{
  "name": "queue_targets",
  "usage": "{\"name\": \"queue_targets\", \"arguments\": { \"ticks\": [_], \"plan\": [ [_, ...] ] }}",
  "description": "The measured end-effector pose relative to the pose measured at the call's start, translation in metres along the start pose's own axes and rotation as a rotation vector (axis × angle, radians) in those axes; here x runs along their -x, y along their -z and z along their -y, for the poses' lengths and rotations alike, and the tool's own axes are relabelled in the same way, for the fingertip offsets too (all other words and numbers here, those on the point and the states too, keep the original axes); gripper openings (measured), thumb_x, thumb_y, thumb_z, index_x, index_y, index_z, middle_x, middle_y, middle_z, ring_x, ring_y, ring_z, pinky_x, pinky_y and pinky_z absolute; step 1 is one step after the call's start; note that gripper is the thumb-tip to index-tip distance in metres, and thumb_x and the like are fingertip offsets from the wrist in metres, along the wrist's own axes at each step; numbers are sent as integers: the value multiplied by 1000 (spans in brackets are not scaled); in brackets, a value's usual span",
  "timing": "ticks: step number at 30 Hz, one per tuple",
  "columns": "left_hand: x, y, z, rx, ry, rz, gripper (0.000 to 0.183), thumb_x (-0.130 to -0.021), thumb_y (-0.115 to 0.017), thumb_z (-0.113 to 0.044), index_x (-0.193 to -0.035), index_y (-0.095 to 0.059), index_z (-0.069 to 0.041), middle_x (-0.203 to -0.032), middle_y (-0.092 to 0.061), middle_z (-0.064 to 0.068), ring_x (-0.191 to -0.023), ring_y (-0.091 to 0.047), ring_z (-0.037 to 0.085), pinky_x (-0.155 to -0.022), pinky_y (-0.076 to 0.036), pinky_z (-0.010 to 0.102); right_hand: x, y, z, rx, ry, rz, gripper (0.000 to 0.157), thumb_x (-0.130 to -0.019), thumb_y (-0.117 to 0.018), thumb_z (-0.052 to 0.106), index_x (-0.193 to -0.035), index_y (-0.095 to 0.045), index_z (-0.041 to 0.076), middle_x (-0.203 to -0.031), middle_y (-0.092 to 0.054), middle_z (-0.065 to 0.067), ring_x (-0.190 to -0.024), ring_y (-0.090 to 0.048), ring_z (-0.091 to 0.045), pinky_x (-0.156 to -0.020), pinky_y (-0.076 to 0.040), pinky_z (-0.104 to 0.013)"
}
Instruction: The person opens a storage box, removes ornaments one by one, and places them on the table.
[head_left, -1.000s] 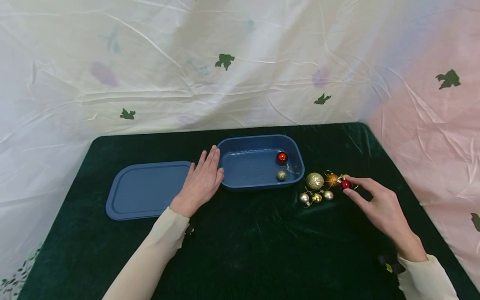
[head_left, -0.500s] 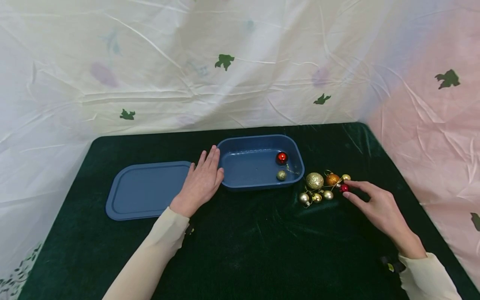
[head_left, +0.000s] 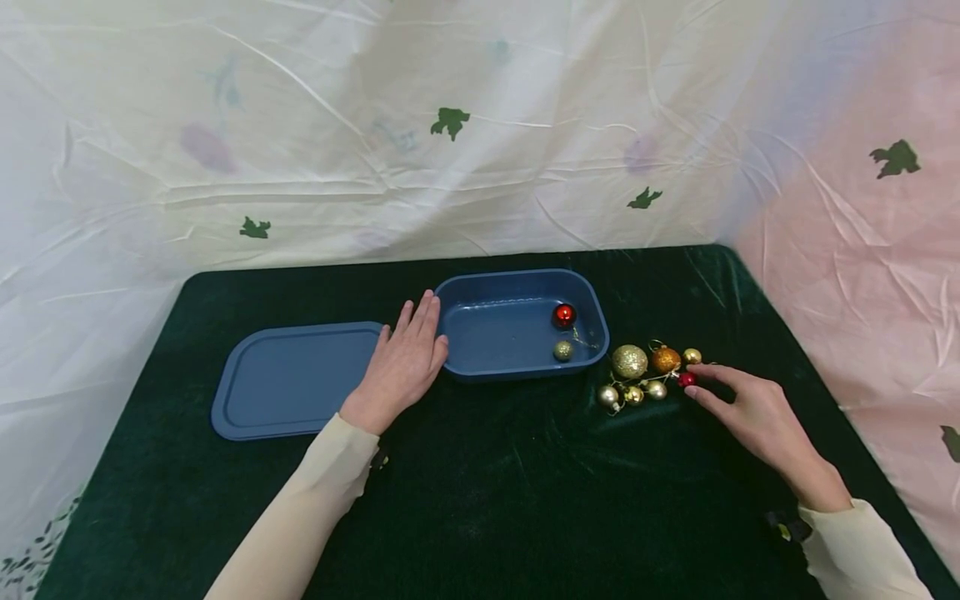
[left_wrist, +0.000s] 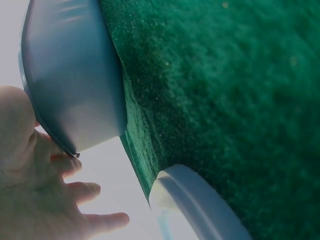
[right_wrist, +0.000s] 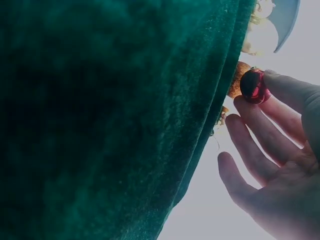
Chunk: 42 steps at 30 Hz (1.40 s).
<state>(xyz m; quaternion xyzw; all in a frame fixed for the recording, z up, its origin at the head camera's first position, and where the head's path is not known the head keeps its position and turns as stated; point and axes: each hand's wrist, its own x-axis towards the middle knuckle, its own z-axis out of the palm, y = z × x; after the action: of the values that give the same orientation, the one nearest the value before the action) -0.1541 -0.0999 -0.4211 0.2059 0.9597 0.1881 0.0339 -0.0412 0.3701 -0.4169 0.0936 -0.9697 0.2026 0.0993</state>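
Note:
My left hand (head_left: 401, 367) lies with straight fingers against the left end of the blue box (head_left: 498, 367); in the left wrist view the thumb is at the rim of the box (left_wrist: 75, 75). Inside the box are a shiny red Christmas ball (head_left: 564, 316) and a small gold glitter ball (head_left: 563, 351). To the right of the box, my right hand (head_left: 765, 417) pinches a small red Christmas ball (head_left: 686, 379) between thumb and index finger. The right wrist view shows the red ball (right_wrist: 254, 86) at the thumb tip, the other fingers spread.
Beside the red ball lie a large gold glitter ball (head_left: 629, 362), an orange ball (head_left: 665, 359) and several small gold balls (head_left: 656, 390). A blue lid (head_left: 292, 383) rests left of the box, partly behind my left hand. Dark green cloth (head_left: 525, 500) covers the table.
My right hand has shifted slightly left with the small red ball, which sits a little lower. A small gold ball behind it shows more fully. My left hand and the box stay put.

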Motion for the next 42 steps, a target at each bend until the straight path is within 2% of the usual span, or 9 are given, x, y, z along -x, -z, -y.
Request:
{"name": "queue_targets", "arguments": {
  "ticks": [5, 12, 14, 17, 21, 25, 29, 32, 42],
  "plan": [
    [0, 0, 0, -1, 2, -1, 65, -112, -35, -35, -167, -13, -8, -173, -6, 7, -158, -13, 37, -119, -20, 68, -2, -1, -1, 6, 22, 22, 26, -97, -74, 21, -121, -75, 9, -118, -74, -18, -91, -69, -25, -74, -52, -37],
    [0, 1, 0, -1, -1, -1, 64, -112, -34, -35, -167, -13, -8, -174, -6, 7, -158, -13, 37, -119, -20, 68, -4, -4, -1, 3, 40, 46, 25, -97, -74, 19, -119, -75, 9, -117, -74, -19, -97, -72, -33, -79, -55, -54],
    [0, 1, 0, -1, -1, 2, 65, -112, -34, -35, -167, -13, -8, -174, -6, 7, -158, -13, 37, -119, -20, 68, -4, -4, 0, 8, 41, 52, 24, -97, -74, 19, -119, -76, 9, -115, -74, -19, -95, -72, -31, -78, -55, -55],
    [0, 1, -1, 1, -1, 6, 65, -112, -34, -35, -167, -12, -8, -174, -5, 7, -158, -13, 37, -119, -20, 68, -5, -4, 0, 29, 43, 59, 23, -97, -74, 20, -118, -76, 10, -113, -75, -18, -86, -69, -22, -73, -56, -47],
    [-1, 1, -1, 2, 1, 7, 65, -112, -34, -35, -167, -13, -8, -174, -6, 7, -158, -13, 37, -119, -20, 68, -5, -4, -1, 36, 41, 70, 23, -96, -75, 20, -117, -76, 10, -111, -75, -18, -73, -58, -13, -62, -48, -31],
    [-1, 1, -1, -4, 1, 12, 65, -112, -33, -36, -167, -12, -8, -174, -5, 7, -158, -12, 37, -119, -20, 68, -4, -3, -2, 21, 30, 88, 25, -97, -74, 20, -119, -75, 9, -112, -74, -20, -70, -55, -12, -57, -43, -27],
    [-1, 1, -1, -6, -4, 10, 65, -112, -32, -36, -167, -12, -8, -174, -4, 7, -158, -12, 38, -119, -20, 68, -3, -1, -1, 18, 15, 97, 28, -97, -74, 21, -121, -74, 7, -116, -73, -23, -86, -70, -29, -71, -56, -46],
    [-1, 2, -1, -3, -5, 7, 65, -112, -33, -36, -167, -12, -8, -174, -5, 7, -158, -12, 38, -119, -20, 68, -1, 3, 0, 21, 4, 82, 29, -98, -73, 22, -122, -73, 6, -119, -72, -24, -102, -69, -43, -81, -52, -64],
    [0, 3, 0, -3, 0, 10, 65, -112, -32, -37, -167, -12, -8, -174, -5, 7, -158, -12, 38, -119, -20, 68, 1, 20, 18, 35, -22, -40, 29, -100, -71, 20, -125, -72, 7, -119, -72, -22, -104, -68, -42, -82, -50, -64]
  ]
}}
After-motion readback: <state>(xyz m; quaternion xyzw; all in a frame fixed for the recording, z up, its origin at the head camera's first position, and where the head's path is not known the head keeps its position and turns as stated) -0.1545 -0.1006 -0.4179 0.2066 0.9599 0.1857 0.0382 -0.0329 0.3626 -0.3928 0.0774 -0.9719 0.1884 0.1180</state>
